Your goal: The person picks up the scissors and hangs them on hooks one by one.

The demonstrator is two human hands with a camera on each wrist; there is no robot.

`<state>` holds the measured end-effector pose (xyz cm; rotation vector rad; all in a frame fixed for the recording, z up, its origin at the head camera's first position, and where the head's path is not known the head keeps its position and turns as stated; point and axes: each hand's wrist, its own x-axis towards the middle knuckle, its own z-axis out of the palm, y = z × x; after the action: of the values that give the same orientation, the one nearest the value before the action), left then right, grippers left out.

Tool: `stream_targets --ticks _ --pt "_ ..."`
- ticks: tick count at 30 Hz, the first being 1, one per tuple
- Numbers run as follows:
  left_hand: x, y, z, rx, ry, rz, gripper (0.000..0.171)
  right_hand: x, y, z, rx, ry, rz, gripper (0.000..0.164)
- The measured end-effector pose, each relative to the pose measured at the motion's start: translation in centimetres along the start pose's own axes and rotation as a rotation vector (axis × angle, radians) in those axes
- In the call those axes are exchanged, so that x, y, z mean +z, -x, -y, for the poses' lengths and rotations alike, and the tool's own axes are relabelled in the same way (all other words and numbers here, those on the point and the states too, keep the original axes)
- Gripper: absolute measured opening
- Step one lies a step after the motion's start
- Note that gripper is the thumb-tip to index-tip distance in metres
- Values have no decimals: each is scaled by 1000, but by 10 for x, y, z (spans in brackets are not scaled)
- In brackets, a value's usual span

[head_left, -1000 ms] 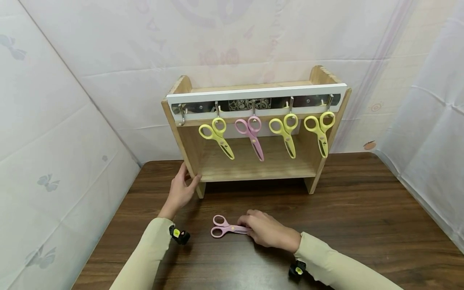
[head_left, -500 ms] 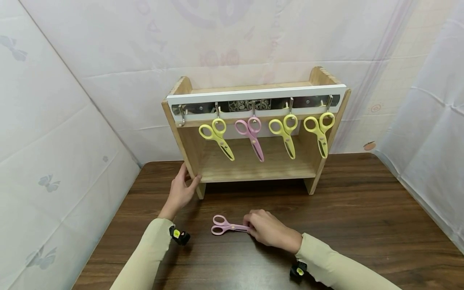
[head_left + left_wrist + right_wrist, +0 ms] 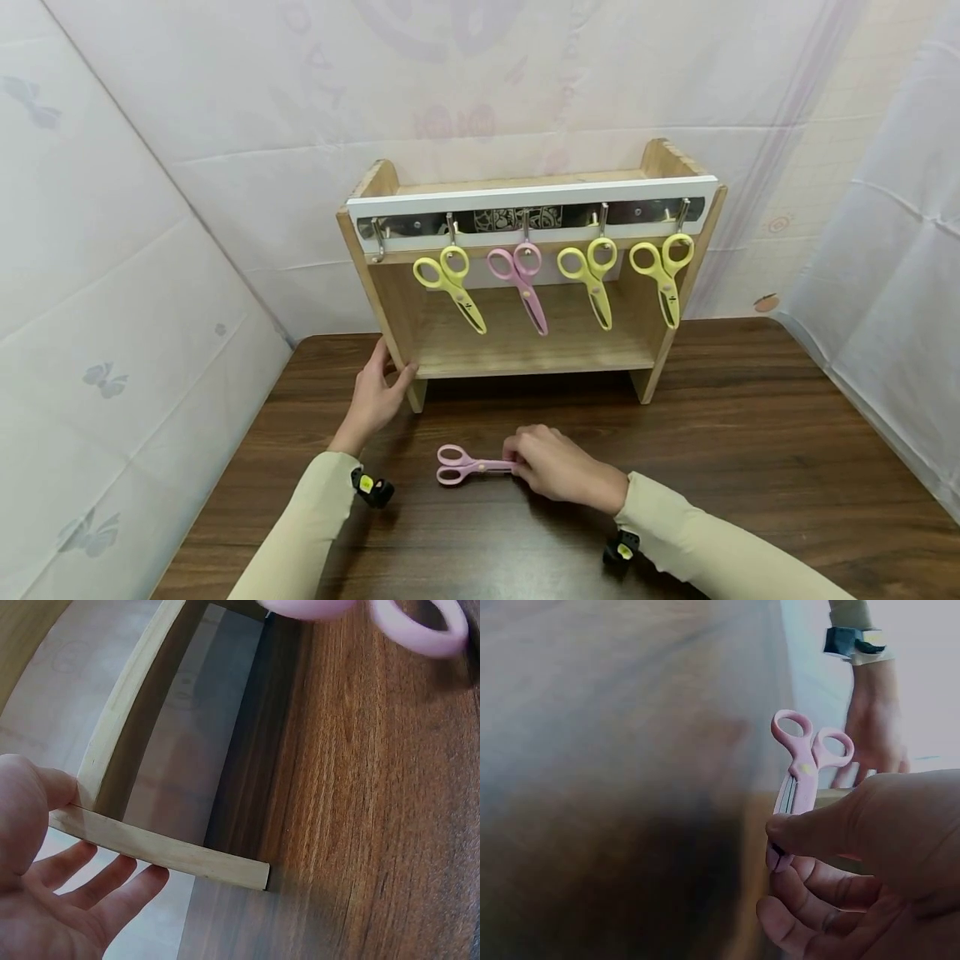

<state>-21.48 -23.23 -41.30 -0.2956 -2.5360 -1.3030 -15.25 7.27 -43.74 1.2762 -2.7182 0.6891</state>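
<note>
Pinched by its blade end, a pair of pink scissors is held in my right hand, handle loops pointing left. In the right wrist view, the thumb and fingers close on the tip of the scissors. My left hand grips the lower left side panel of a small wooden shelf. Its thumb lies at the inner front edge, and the other fingers reach behind the panel in the left wrist view. Pink loops show blurred at that view's top.
A metal hook rail runs along the shelf's white front board. From it hang yellow scissors, pink scissors and two more yellow pairs at the right. A hook juts out at the left end. Printed cloth surrounds the brown table.
My right hand and the pink scissors have risen slightly in the head view, and the scissors have turned more edge-on. My left hand stays on the shelf's side panel.
</note>
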Motion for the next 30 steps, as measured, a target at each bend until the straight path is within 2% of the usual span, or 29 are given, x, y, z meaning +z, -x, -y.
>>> stream_targets --ticks 8,13,18,22,30 --pt "0 -1 -1 -7 7 0 58 -45 -18 10 -32 45 -108 11" --pt "1 -2 0 25 10 -6 59 -75 -33 22 -48 41 -187 8" --pt "2 -1 2 65 -16 -30 57 -99 -50 33 -80 3 -317 9" --pt "2 -1 2 43 -15 -32 48 -109 -65 41 -102 -69 -427 9" --pt "0 1 0 2 7 -6 61 -116 -88 57 -112 -153 -536 8"
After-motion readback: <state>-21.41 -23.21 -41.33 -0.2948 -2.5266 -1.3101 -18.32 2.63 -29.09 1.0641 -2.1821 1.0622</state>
